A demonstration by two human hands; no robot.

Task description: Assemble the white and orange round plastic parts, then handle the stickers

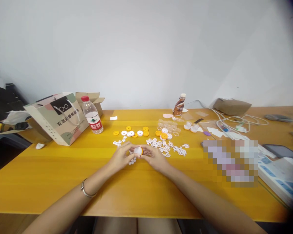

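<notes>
My left hand (122, 156) and my right hand (153, 156) meet at the middle of the yellow table (63, 175), fingers pinched together around one small round white and orange plastic piece (138, 150). Several small white flat parts (167, 146) lie scattered just beyond my right hand, and a few more (132, 161) sit under my left fingers. A row of orange and white discs (133, 132) lies further back. A metal bracelet (86, 191) is on my left wrist.
A paper bag (60, 118) and a water bottle with a red cap (92, 115) stand at the back left, a cardboard box behind them. A small brown bottle (179, 105), white cables (234, 123), clear round cases (169, 126) and booklets (280, 172) fill the right side.
</notes>
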